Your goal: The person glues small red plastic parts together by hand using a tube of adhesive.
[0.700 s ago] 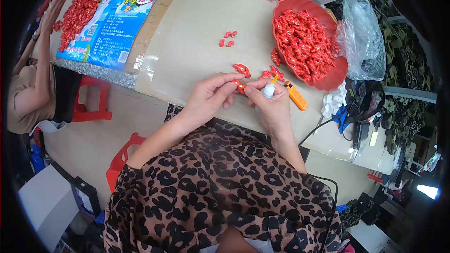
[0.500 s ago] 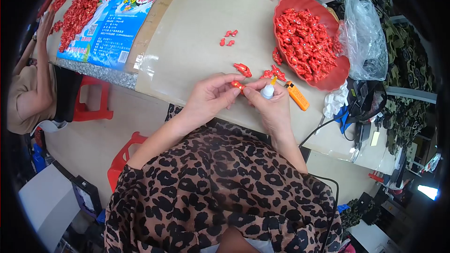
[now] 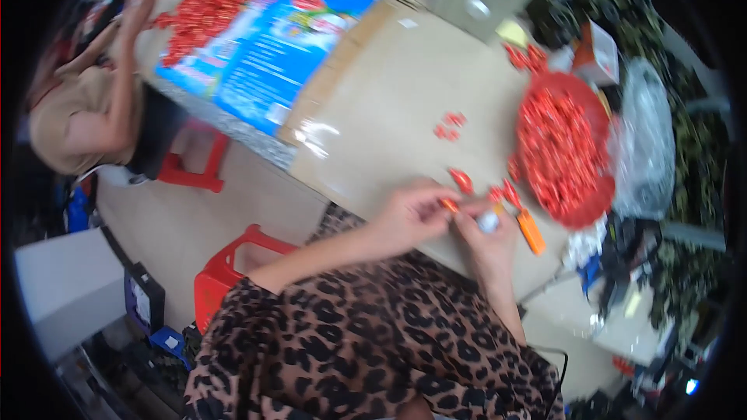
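Observation:
Between the fingertips of my left hand (image 3: 416, 214) is a small shiny red piece with gold on it (image 3: 450, 205). My right hand (image 3: 492, 245) pinches at the same piece with thumb and finger, and also keeps a small white bottle with a yellow nozzle (image 3: 489, 222) in its grip. Just beyond my fingers lies a larger red figure (image 3: 461, 180). More red pieces (image 3: 510, 194) are beside the bottle. An orange tool (image 3: 531, 232), perhaps a cutter or lighter, rests right of my right hand. Motion blur hides fine detail.
A red basin (image 3: 599, 120) heaped with red pieces stands at right, beside a clear plastic bag (image 3: 646, 144). A few small red parts (image 3: 450, 126) lie mid-table. At far left another person (image 3: 97, 120) sits by a red pile (image 3: 214, 12) and a blue printed sheet (image 3: 268, 85).
The whole view has swung, so the table and hands appear farther right and lower. A grey box with a green button shows more fully at the top. Both hands keep their grip.

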The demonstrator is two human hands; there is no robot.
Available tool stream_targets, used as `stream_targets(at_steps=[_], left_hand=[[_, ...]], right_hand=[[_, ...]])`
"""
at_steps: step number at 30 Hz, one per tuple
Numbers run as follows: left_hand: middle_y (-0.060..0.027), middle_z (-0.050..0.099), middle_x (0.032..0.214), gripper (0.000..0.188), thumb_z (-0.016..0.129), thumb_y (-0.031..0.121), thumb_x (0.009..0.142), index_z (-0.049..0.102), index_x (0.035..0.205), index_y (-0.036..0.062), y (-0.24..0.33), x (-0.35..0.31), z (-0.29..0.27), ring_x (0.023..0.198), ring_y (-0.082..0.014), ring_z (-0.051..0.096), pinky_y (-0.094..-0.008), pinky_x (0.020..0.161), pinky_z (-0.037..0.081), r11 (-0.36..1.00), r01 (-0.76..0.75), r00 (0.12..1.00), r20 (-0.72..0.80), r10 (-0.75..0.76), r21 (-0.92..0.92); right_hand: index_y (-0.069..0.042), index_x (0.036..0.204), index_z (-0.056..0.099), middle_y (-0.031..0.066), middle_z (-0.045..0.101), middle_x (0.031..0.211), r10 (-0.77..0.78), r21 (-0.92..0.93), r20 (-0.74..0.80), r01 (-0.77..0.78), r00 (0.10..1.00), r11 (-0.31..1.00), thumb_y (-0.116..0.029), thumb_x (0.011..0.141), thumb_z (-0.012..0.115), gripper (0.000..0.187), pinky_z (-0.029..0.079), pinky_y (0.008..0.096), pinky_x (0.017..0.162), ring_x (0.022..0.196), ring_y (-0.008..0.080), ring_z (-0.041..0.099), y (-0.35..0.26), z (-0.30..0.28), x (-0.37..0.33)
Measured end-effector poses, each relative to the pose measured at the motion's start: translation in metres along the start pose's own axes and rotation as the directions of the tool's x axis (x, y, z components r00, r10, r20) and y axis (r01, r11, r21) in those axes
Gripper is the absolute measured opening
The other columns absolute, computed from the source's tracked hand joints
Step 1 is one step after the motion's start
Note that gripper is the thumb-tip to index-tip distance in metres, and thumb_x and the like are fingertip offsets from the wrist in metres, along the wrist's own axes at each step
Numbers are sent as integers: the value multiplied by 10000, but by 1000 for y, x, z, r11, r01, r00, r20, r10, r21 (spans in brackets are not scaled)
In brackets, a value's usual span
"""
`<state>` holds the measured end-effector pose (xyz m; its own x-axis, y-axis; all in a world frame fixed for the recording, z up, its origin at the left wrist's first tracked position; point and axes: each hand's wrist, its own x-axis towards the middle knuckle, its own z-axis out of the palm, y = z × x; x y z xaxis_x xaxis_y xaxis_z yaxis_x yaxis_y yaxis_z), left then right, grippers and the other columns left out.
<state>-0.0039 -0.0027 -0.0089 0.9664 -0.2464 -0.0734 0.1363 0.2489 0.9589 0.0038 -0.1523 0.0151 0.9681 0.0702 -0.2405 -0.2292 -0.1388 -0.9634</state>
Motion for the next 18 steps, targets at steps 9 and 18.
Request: stream_targets(at_steps=[9,18], left_hand=[[-20,470,804,220,543,-9,745,541,964,9,-6,0,8,667,-42,476,-165,587,410,991,-132,991,-29,132,14],[-25,468,815,237,543,3,752,529,988,-1,-4,3,5,667,-45,478,-173,594,416,992,-128,992,-11,128,16]], right_hand=[[15,732,553,45,562,739,-14,130,16,12,1000,991,42,699,588,56,397,196,594,645,74,497,5,-2,-4],[-5,716,544,24,527,624,-31,142,-45,37,999,989,9,714,564,24,332,165,445,502,69,457,-1,5,-1]])
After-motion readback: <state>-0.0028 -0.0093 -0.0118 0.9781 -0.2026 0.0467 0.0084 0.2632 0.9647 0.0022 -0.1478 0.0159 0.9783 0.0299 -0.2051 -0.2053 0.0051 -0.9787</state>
